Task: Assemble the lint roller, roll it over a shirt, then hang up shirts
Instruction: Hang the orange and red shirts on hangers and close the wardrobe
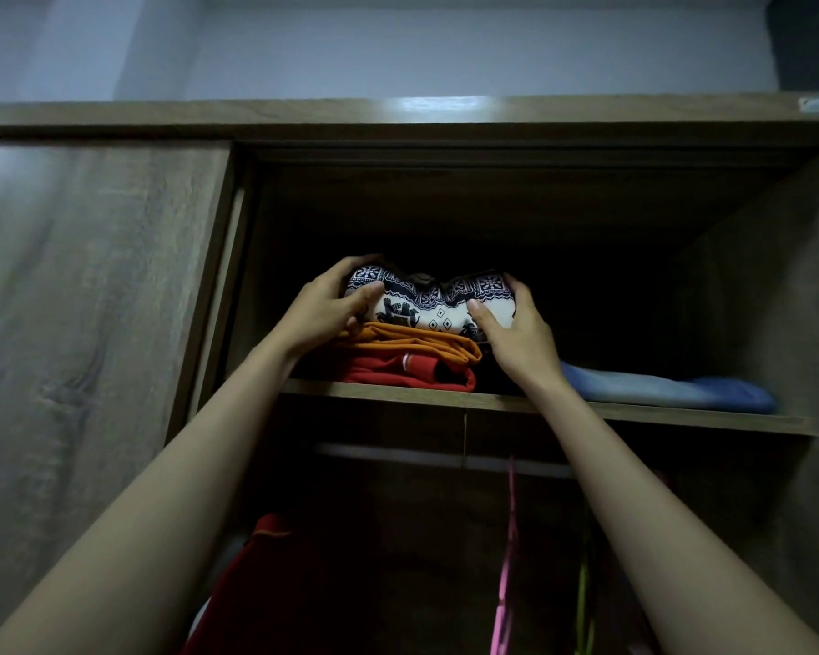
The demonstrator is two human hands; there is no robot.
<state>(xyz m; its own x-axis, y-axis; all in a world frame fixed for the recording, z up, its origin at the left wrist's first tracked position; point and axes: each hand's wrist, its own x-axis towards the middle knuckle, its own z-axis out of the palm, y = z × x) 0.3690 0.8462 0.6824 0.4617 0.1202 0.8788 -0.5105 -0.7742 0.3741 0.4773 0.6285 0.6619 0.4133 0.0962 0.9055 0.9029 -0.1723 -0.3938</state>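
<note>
Wardrobe shelf [398, 394], hands gripping patterned shirt [426, 304]

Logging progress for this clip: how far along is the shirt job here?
Done: one red garment hangs below the rail. In hand: left hand and right hand hold the patterned folded shirt atop the shelf stack. Left: hanging it; empty pink hanger waits. No lint roller in view.
</note>
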